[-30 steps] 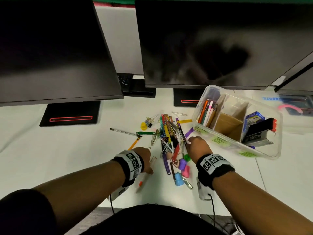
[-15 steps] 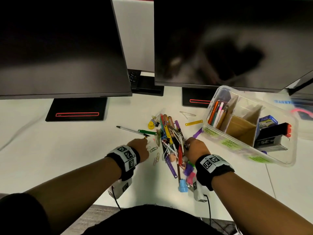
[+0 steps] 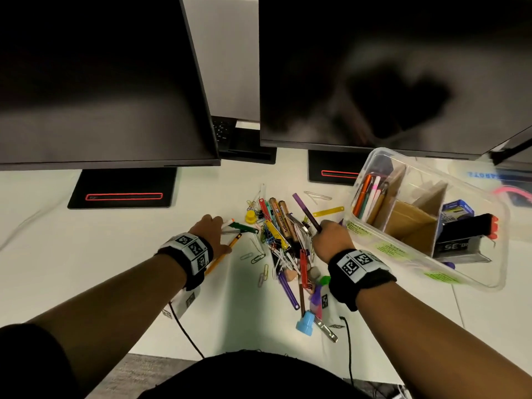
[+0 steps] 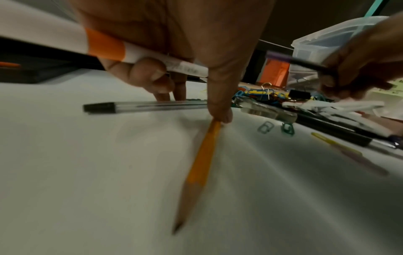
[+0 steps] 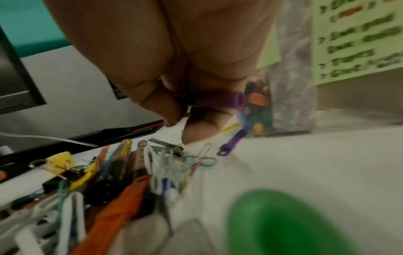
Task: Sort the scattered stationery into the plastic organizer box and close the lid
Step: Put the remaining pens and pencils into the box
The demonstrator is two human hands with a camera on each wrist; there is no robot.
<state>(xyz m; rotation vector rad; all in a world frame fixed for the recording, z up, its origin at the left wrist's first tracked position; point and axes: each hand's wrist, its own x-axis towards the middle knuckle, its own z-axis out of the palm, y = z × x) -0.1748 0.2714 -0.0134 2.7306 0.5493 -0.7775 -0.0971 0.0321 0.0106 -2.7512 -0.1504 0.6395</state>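
Note:
A heap of scattered stationery [image 3: 282, 237] lies mid-desk: pens, markers, paper clips, binder clips. The clear plastic organizer box [image 3: 475, 272] stands open to its right, with pens and cardboard dividers inside. My left hand [image 3: 218, 228] [image 4: 191, 96] grips a white pen with an orange band [image 4: 104, 45]. Its thumb presses the end of a yellow pencil [image 4: 202, 163] [image 3: 227, 251], and its fingertips touch a clear black-capped ballpoint [image 4: 141, 107]. My right hand [image 3: 325, 228] [image 5: 181, 117] pinches a black pen with a purple cap [image 3: 306, 211] [image 5: 218, 101], raised above the heap beside the box.
Two dark monitors [image 3: 100, 82] [image 3: 388, 67] on black stands overhang the back of the white desk [image 3: 86, 283]. A blue cap [image 3: 305, 325], a green cap [image 5: 283, 224] and loose clips lie near the front edge. Wrist-camera cables trail off that edge.
My left hand has moved forward to the pens left of the heap and now holds the white pen. My right hand has lifted the purple-capped pen out of the heap.

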